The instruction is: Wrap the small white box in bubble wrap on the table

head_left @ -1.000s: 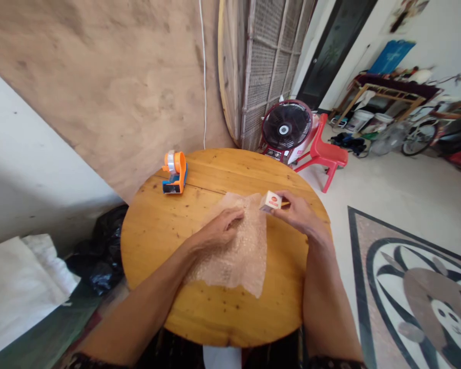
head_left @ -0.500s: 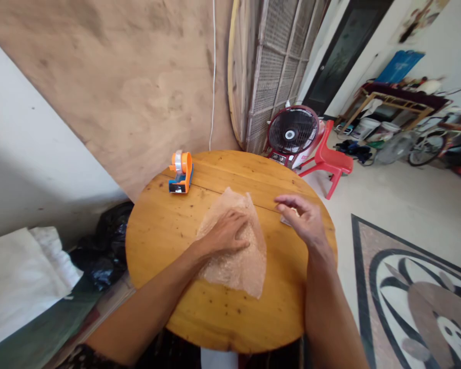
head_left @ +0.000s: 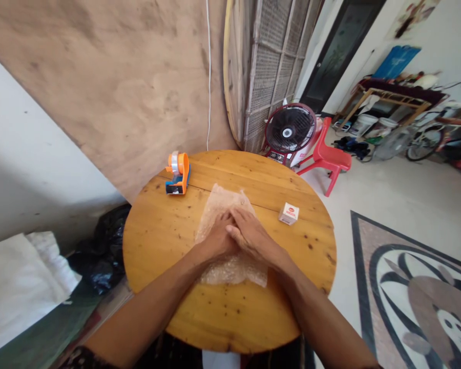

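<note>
Pressing down side by side, the person's left hand (head_left: 214, 240) and right hand (head_left: 250, 237) both lie flat on a crinkly see-through sheet of bubble wrap (head_left: 223, 201). In the head view, the 2 hands are spread wide with straight fingers and hold nothing; they only rest on top of the sheet. The hands touch each other in the middle, and the right fingers lie a little over the left ones. The sheet of bubble wrap sits flat in the middle of the round yellow wooden table (head_left: 153, 241). Its far end pokes out past the fingertips, and its near edge shows under the wrists.

A small white cardboard box with a red mark (head_left: 289, 213) stands on the table to the right of the hands. It is near them but touches neither the hands nor the sheet. An orange and blue tape holder with a clear roll (head_left: 177, 173) stands at the far left of the table, well apart from the hands.

Past the table, a round black fan with a red rim (head_left: 289, 130) stands on the floor just beside a red plastic chair (head_left: 328, 156). A black bag (head_left: 100, 251) lies on the floor left of the table. A rug with a panda picture (head_left: 426, 292) lies at the right.
</note>
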